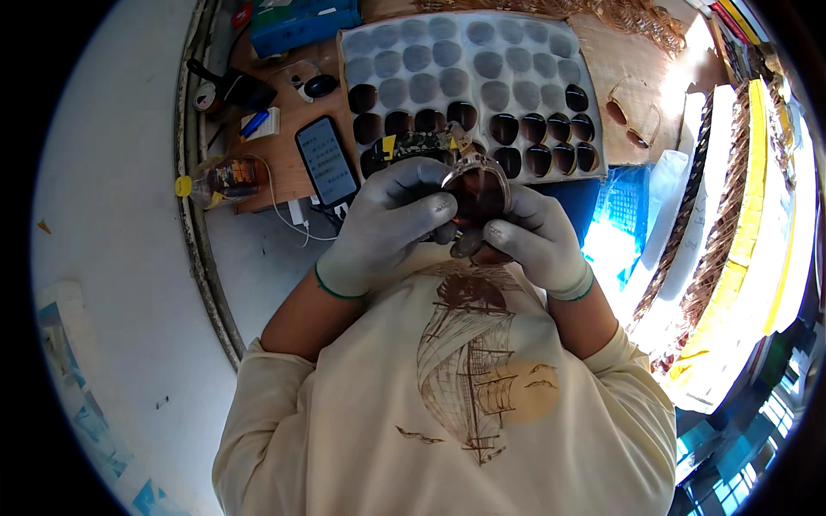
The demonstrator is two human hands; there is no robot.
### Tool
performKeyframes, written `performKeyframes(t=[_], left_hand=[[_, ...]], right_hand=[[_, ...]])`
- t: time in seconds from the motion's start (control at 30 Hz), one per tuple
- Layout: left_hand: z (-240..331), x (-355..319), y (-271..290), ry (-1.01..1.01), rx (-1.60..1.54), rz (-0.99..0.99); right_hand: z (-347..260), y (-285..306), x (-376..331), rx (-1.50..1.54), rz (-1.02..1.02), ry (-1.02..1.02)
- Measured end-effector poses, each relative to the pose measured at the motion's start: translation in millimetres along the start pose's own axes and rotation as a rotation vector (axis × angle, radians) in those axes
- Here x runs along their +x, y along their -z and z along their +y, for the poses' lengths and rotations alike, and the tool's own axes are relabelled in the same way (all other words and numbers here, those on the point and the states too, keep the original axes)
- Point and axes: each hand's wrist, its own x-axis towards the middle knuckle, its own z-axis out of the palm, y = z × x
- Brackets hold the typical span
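Observation:
My left hand (391, 219), in a grey-white work glove with a green cuff edge, grips one side of a pair of sunglasses (480, 191). Its clear-brown rim holds a dark brown lens. On the other side, my gloved right hand (544, 236) pinches the rim, with thumb low and fingers behind. Both hands are closed around the sunglasses in front of my chest; the fingers hide much of them. Just beyond lies a white tray (470, 64) with rows of lenses, pale ones at the far side and dark brown ones nearer. A dark patterned piece with yellow (417, 144) overlaps its near edge.
Left of the tray are a phone (327, 161) with a lit screen, a white cable, a black mouse (320, 86) and a bottle (228, 181). Another pair of sunglasses (616, 113) lies to the right. Long rows of brown frames (718, 224) and a blue mesh basket (621, 211) stand at right.

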Motion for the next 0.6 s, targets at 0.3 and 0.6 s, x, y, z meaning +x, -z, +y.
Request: performKeyframes(t=[0.3,0.6], left_hand=[[-0.1,-3.3,2.1,-0.135,0.296,-0.041],[-3.3,-4.4,1.2,-0.035,0.366,0.026]], right_hand=[[13.2,-10.4,-5.4,-0.063,0.09,-0.004],[11.8,-18.9,-9.6,-0.305,0.238,0.02]])
